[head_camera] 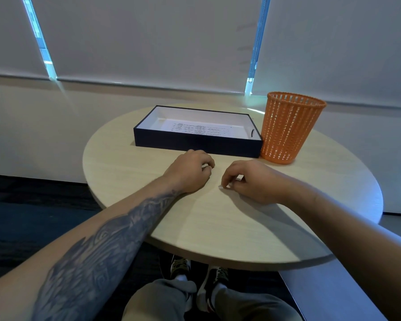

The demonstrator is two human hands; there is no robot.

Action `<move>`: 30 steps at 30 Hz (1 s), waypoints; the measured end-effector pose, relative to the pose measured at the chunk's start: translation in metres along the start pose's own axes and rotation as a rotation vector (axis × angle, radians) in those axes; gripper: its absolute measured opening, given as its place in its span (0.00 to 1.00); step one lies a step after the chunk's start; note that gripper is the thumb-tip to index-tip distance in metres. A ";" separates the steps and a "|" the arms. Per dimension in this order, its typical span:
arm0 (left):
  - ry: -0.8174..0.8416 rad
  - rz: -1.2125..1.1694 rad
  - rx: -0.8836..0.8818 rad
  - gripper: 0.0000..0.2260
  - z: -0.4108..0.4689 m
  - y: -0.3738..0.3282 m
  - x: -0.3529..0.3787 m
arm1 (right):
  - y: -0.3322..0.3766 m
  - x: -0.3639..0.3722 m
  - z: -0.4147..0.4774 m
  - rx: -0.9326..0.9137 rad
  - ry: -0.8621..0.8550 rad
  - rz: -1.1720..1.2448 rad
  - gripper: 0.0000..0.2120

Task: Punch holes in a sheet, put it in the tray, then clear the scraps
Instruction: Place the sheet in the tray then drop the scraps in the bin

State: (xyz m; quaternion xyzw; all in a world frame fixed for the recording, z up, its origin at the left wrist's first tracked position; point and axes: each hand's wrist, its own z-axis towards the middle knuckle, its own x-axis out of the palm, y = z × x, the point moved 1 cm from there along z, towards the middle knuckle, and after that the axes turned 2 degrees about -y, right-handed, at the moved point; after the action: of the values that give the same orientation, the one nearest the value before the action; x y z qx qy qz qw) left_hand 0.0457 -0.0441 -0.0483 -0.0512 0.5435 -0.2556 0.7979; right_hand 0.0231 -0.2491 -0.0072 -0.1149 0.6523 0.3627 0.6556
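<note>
A dark, shallow tray (195,144) with a white lining stands at the back of the round table (218,228). A printed sheet (202,129) lies flat inside it. My left hand (190,172) rests on the table just in front of the tray, fingers curled around small white paper scraps (205,167). My right hand (252,181) is beside it, with thumb and fingertips pinched on a tiny white scrap (225,186) at the table surface. No hole punch is in view.
An orange mesh waste basket (289,128) stands upright at the tray's right end, touching it. The table's near edge curves above my knees and shoes. A wall with drawn blinds lies behind the table.
</note>
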 end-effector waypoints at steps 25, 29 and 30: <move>-0.002 0.002 -0.003 0.12 -0.001 -0.002 -0.002 | 0.023 -0.015 0.022 -0.362 0.108 -0.513 0.08; 0.001 0.008 0.003 0.12 -0.002 -0.004 -0.003 | 0.019 -0.010 0.017 -0.364 0.106 -0.510 0.08; 0.001 0.005 0.003 0.12 -0.002 -0.004 -0.003 | 0.018 -0.008 0.016 -0.357 0.102 -0.517 0.08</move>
State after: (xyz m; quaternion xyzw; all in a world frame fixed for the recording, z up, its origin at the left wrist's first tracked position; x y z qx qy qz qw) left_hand 0.0417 -0.0457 -0.0452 -0.0488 0.5436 -0.2545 0.7983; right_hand 0.0246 -0.2290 0.0080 -0.4081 0.5596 0.2867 0.6619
